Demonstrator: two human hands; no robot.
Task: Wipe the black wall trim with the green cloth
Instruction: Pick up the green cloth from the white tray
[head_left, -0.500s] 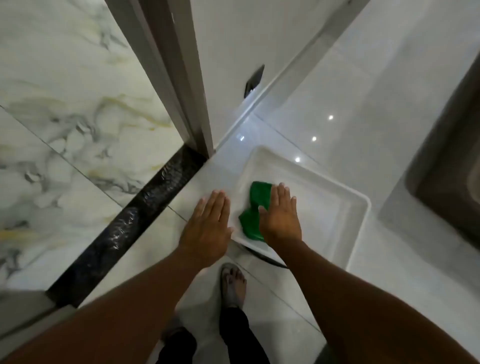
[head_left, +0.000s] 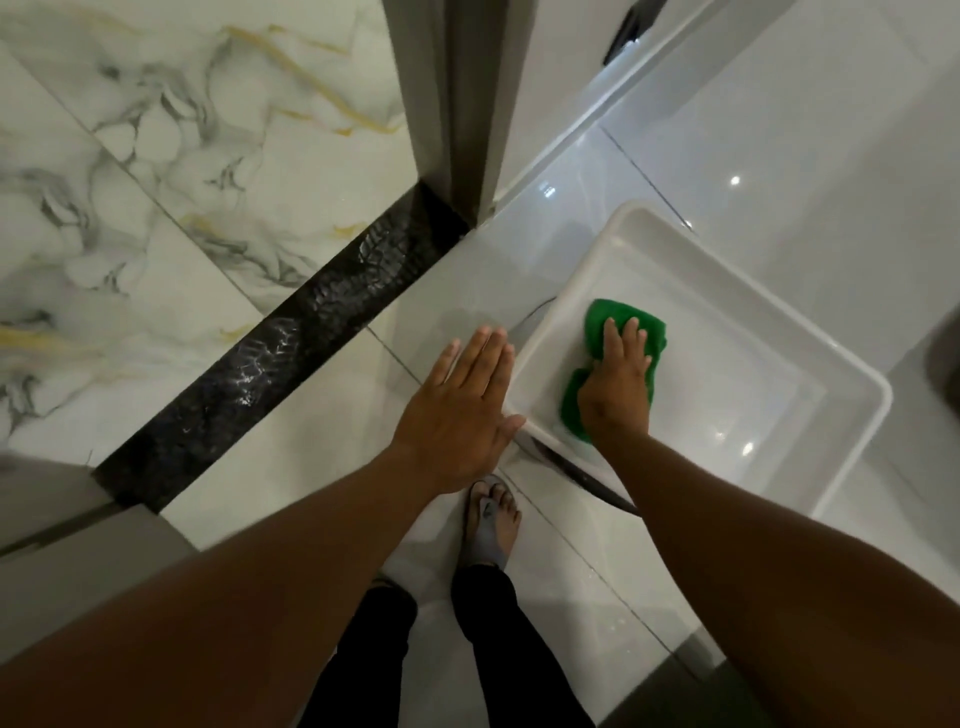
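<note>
1. Far left: a marble wall (head_left: 171, 171), white with grey and gold veins, fills the upper left of the view.
2. Along its base runs the black wall trim (head_left: 280, 353), a glossy dark band that slants from lower left up to a grey door frame (head_left: 462, 104). Light glints off its surface. Nothing touches the trim.
3. Right of the trim lies a pale, shiny tiled floor (head_left: 322, 457).
4. The left hand (head_left: 462, 410) is spread flat and released, fingers together and pointing away from the person. It grasps nothing. Its thumb side sits at the near-left rim of a tub; whether it presses on the rim or floor I cannot tell.
5. Below the hands, a foot (head_left: 491, 525) in a grey sandal stands on the floor, with dark trouser legs beneath.
6. The white plastic tub (head_left: 852, 415) rests on the floor, just right of the left hand.
7. Inside the tub, against its near-left side, lies the green cloth (head_left: 631, 317), bunched up.
8. The right hand (head_left: 618, 384) lies palm down on the cloth, fingers curled over it in a loose grasp.
</note>
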